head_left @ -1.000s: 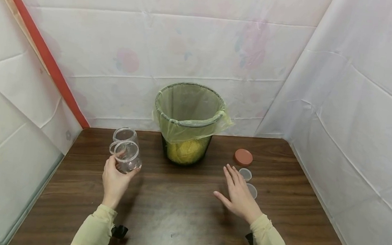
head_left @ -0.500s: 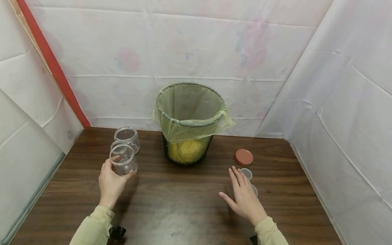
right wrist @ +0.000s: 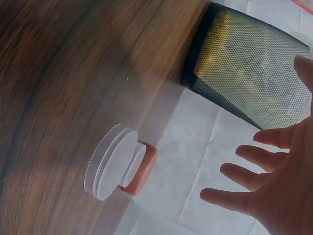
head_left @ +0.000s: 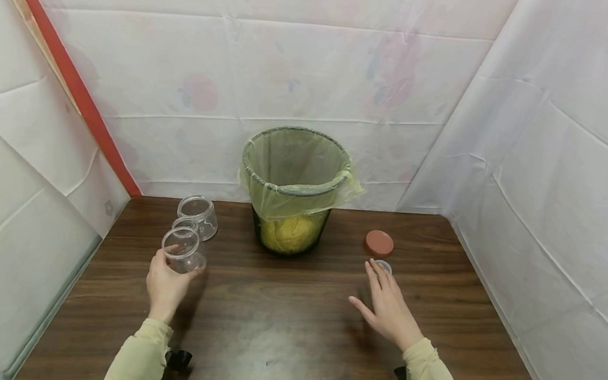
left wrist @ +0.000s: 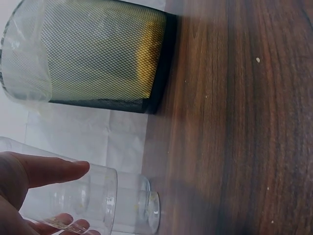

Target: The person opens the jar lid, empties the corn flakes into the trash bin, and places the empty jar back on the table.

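step in hand: a clear jar (head_left: 183, 252) is gripped by the left hand (head_left: 167, 282) near two more jars (head_left: 197, 214) at the table's (head_left: 291, 334) left. the right hand (head_left: 388, 306) hovers with fingers spread above the clear lids (right wrist: 111, 160). a lid pickup is judged next, calling for a pinch. no writing is legible.

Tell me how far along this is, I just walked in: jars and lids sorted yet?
Looks early. All three lids are off. The left hand grips a clear jar beside two more jars. The right hand hovers open over the clear lids near the red lid. No jar is capped yet.
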Available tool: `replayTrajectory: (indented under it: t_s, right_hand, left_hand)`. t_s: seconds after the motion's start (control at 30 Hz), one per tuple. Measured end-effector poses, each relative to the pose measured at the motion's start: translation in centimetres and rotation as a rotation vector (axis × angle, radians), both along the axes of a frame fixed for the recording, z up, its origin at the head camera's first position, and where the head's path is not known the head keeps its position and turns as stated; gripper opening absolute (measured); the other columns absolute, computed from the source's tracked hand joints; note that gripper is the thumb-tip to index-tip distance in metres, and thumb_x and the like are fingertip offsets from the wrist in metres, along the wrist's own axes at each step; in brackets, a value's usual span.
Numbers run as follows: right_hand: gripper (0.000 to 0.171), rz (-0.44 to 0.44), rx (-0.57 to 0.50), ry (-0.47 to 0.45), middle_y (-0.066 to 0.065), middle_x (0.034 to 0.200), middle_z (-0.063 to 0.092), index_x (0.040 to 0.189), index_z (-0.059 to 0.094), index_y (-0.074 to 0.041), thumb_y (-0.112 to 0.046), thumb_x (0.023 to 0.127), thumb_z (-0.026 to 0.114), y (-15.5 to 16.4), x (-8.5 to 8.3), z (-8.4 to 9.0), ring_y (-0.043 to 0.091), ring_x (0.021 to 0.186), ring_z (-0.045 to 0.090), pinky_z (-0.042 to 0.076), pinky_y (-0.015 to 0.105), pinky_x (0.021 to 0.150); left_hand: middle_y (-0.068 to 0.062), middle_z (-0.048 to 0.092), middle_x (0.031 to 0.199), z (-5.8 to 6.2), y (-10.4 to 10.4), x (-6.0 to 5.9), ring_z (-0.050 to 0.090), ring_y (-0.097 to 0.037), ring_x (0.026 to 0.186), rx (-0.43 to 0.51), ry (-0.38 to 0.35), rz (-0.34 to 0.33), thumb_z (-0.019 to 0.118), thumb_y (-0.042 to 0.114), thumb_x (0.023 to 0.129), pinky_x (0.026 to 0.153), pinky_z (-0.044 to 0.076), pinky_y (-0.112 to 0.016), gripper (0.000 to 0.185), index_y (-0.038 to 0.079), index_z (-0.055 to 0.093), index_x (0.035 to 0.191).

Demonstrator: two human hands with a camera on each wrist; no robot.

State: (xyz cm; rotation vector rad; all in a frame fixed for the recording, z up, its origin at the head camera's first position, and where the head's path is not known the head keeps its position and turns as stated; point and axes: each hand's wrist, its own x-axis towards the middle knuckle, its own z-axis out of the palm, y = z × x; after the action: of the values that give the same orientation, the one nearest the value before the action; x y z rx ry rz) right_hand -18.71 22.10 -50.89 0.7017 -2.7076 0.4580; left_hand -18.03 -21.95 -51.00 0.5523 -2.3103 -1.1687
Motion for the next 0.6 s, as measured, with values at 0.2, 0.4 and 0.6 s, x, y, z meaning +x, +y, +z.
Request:
replayTrajectory:
  t_s: [0.2,0.4,0.6]
  right_hand:
    - [0.081,-0.025,0.007,-0.028,0.02,0.147,0.036,0.145,0.03,0.002,-0.048,0.089,0.059,0.6,0.1,0.0,0.038,0.135,0.033,0.03,0.054,0.109]
    - [0.08,-0.031,0.0,-0.022,0.02,0.147,0.035,0.145,0.031,0.003,-0.046,0.089,0.06,1.3,0.0,-0.2,0.037,0.136,0.032,0.029,0.053,0.11]
    - [0.08,-0.036,-0.023,-0.002,0.024,0.144,0.039,0.143,0.033,0.004,-0.045,0.088,0.063,1.9,-0.1,-0.2,0.041,0.132,0.036,0.032,0.055,0.107]
  left_hand:
    - [-0.024,0.053,0.101,-0.3,-0.5,0.0,0.051,-0.041,0.093,-0.008,-0.009,0.011,0.086,0.006,0.059,0.079,0.038,-0.054,0.07,0.0,0.053,0.12]
    - [-0.023,0.052,0.097,-0.6,-0.9,-0.1,0.05,-0.04,0.089,-0.029,-0.016,0.017,0.085,0.005,0.058,0.076,0.037,-0.054,0.07,-0.001,0.053,0.12]
    - [-0.024,0.052,0.1,-0.6,-1.2,0.0,0.05,-0.041,0.092,-0.024,-0.033,0.012,0.084,0.004,0.059,0.079,0.038,-0.055,0.07,-0.002,0.053,0.121]
